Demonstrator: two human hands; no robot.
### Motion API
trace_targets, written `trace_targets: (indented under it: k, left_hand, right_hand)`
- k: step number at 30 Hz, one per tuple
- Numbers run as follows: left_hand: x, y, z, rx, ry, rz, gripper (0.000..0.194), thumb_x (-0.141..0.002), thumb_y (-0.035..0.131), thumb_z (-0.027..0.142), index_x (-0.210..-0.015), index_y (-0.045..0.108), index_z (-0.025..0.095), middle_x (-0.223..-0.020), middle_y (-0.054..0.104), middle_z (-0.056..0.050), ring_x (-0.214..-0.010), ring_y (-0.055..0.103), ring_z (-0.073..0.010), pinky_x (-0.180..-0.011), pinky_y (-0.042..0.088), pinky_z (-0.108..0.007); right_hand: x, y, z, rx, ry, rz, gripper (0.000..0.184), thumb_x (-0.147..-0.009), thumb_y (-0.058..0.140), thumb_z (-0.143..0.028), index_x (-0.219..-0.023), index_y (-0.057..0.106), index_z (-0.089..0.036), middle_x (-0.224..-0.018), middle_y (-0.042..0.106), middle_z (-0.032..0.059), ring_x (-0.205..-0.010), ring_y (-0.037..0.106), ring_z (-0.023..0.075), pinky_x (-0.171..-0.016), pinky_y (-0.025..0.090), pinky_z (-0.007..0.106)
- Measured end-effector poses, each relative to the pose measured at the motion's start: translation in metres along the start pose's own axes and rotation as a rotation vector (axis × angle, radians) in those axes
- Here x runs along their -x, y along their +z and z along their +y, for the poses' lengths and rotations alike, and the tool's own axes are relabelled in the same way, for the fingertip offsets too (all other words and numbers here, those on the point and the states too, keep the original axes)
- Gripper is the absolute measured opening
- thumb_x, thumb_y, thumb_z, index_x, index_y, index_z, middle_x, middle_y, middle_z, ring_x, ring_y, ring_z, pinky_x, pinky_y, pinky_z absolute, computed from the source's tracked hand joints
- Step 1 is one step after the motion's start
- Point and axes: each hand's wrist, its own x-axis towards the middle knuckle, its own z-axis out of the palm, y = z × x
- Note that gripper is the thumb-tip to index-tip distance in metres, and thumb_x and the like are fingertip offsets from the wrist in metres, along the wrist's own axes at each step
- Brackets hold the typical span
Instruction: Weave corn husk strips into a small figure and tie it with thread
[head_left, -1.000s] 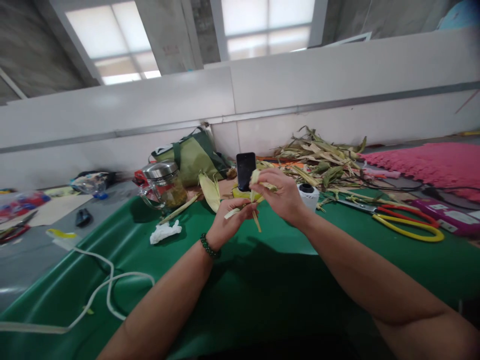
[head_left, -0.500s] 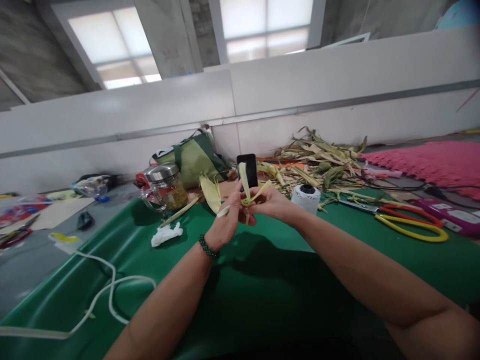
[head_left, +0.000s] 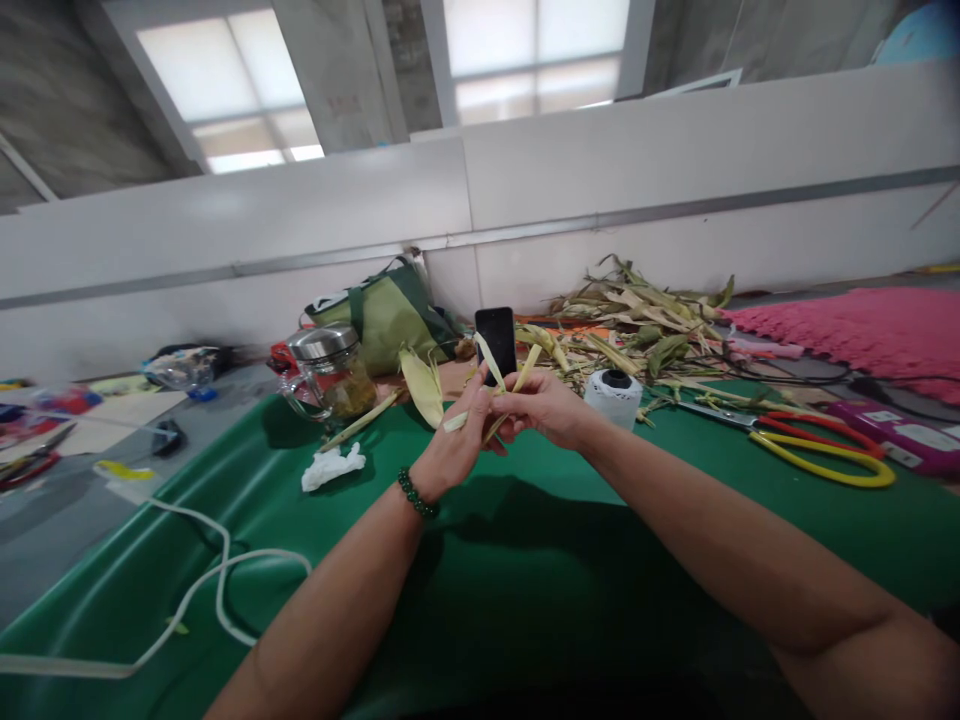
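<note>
I'm pinching pale husk strips (head_left: 491,362) between the fingers of my left hand (head_left: 456,440) and my right hand (head_left: 553,408), both sets closing on them where they meet. Two ends are sticking up above my fingertips in a V, and another strip (head_left: 455,423) is lying across the back of my left hand. My fingers are covering the join, so I cannot tell how the strips are crossing there. A bracelet (head_left: 416,495) is circling my left wrist. Directly behind the strips a phone (head_left: 504,325) is standing upright, close in the way beyond my fingers. A white spool (head_left: 611,402) is standing just beyond my right wrist; a broad husk (head_left: 421,388) is lying past my left hand, near a glass mug (head_left: 335,378) and a crumpled tissue (head_left: 332,468). Farther right, scissors (head_left: 821,455) are resting on the green cover (head_left: 525,590), and a husk heap (head_left: 637,305) is spreading behind.
</note>
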Motion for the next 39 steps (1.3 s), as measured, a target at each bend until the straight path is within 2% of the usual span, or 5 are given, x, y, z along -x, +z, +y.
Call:
trace_targets:
  k: [9,15,22,29,39]
  left_hand:
    - [-0.002,-0.003,-0.006,-0.182,0.080,0.086,0.063,-0.087,0.044,0.056,-0.132,0.052,0.013,-0.072,0.067,-0.005,-0.067,0.063,-0.0193,-0.070,0.050,-0.033]
    - [-0.002,-0.025,0.005,-0.211,0.401,0.601,0.038,-0.083,0.055,0.043,-0.110,0.067,0.019,-0.093,0.067,-0.005,-0.086,0.061,-0.0189,-0.076,0.047,-0.028]
    - [-0.009,-0.015,0.004,-0.261,0.155,0.012,0.032,-0.078,0.059,0.043,-0.089,0.072,0.016,-0.077,0.069,-0.004,-0.067,0.059,-0.0164,-0.065,0.047,-0.027]
    - [-0.009,-0.019,0.002,-0.093,-0.038,0.043,0.047,-0.071,0.065,0.057,-0.053,0.056,0.015,-0.044,0.037,0.005,-0.042,0.030,-0.0057,-0.040,0.023,-0.020]
    - [-0.005,-0.017,0.010,-0.100,-0.146,-0.188,0.045,-0.065,0.070,0.058,-0.070,0.063,0.014,-0.051,0.035,0.008,-0.041,0.026,-0.0033,-0.039,0.015,-0.020]
  right_hand:
    - [-0.005,-0.006,-0.003,-0.092,0.029,0.122,0.030,-0.052,0.082,-0.032,-0.071,0.067,-0.016,-0.061,0.063,-0.0025,-0.049,0.056,0.0069,-0.048,0.047,0.021]
    - [-0.004,-0.018,-0.011,0.271,-0.101,0.193,0.027,-0.063,0.075,-0.037,-0.079,0.072,-0.015,-0.052,0.055,-0.0055,-0.043,0.038,0.0039,-0.040,0.032,0.018]
    - [0.003,-0.003,-0.011,0.355,-0.067,-0.103,0.022,-0.064,0.072,-0.022,-0.081,0.061,-0.015,-0.062,0.064,-0.0026,-0.052,0.055,0.0082,-0.047,0.043,0.019]
    - [0.008,-0.008,-0.021,0.484,-0.070,0.024,0.012,-0.079,0.061,-0.026,-0.076,0.057,-0.015,-0.050,0.059,-0.0037,-0.037,0.051,0.0070,-0.038,0.042,0.018]
    - [0.004,-0.012,-0.017,0.487,-0.259,0.050,0.021,-0.072,0.065,-0.033,-0.062,0.061,-0.014,-0.051,0.055,-0.0034,-0.041,0.047,0.0053,-0.040,0.036,0.018]
